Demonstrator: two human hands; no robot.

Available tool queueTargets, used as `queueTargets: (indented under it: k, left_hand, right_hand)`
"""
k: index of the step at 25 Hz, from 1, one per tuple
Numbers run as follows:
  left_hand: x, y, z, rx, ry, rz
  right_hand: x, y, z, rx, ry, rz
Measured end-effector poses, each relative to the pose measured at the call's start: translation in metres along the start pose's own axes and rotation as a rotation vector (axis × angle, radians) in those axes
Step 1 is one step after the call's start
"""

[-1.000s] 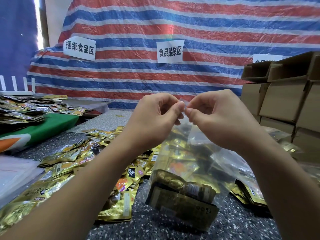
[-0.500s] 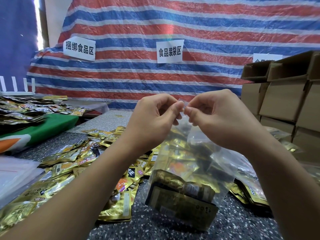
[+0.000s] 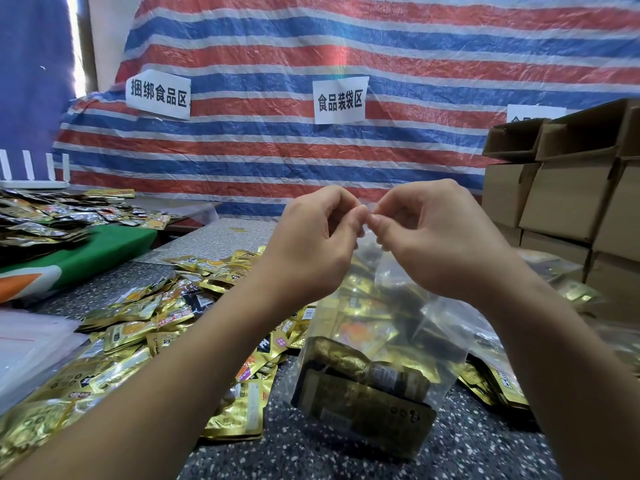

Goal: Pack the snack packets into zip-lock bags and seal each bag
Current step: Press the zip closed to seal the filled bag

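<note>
A striped tarp [image 3: 311, 46] hangs behind the fingers, with cardboard boxes [image 3: 568, 188] stacked to their right. Below them the speckled bench [image 3: 346, 459] carries a spread of gold snack packets [image 3: 138, 327], mostly down to the left. The zip-lock bag [image 3: 398, 334] hangs from the fingers, holding packets, its bottom touching the bench. The left hand [image 3: 311, 247] and right hand [image 3: 440, 244] meet fingertip to fingertip, each pinching the bag's top edge between curled fingers and thumb.
</note>
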State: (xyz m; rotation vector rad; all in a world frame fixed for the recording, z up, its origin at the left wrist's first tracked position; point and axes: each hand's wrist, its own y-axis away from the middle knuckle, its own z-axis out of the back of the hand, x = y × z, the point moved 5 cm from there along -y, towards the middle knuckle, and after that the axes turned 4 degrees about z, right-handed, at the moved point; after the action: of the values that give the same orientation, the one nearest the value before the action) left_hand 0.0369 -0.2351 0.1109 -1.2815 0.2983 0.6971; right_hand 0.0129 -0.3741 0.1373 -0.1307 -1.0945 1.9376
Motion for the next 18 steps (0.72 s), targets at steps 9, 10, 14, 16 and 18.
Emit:
queueTargets:
  k: [9,10,14,16,18]
  left_hand:
    - [-0.001,0.002,0.001,-0.001,0.012,0.001]
    - [-0.002,0.003,0.003,-0.042,-0.009,-0.013]
    - [-0.001,-0.001,0.013,-0.162,-0.006,0.024]
    - [0.000,-0.002,0.017,-0.191,0.005,0.015]
    - [0.001,-0.002,0.020,-0.218,0.014,0.005]
  right_hand:
    - [-0.001,0.000,0.001,-0.002,0.018,-0.017]
    - [-0.001,0.000,0.001,0.008,0.021,-0.020]
    - [-0.006,0.000,0.007,0.057,0.059,-0.060]
    - [-0.006,0.000,0.011,0.075,0.072,-0.058]
    - [-0.005,0.001,0.015,0.096,0.096,-0.048]
